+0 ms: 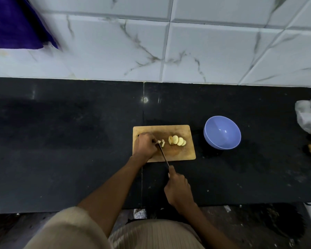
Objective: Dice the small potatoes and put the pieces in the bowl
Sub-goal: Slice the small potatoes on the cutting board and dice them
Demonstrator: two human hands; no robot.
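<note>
Potato (159, 142) pinched on board (187, 151) by L hand (145, 145); R hand (178, 187) grips knife (163, 154).

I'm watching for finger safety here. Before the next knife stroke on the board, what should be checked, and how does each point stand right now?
1. Right hand grips the knife handle firmly: ok.
2. Left hand steadies the potato piece at the blade: ok.
3. Left fingers tucked clear of the edge: cannot tell, the fingertips are hidden under the hand, right beside the blade.
4. Cutting board lies flat on the counter: ok.
5. Potato slices waiting on the board, clear of the blade: ok.
6. Blue bowl upright, right of the board, ready for pieces: ok.
</note>
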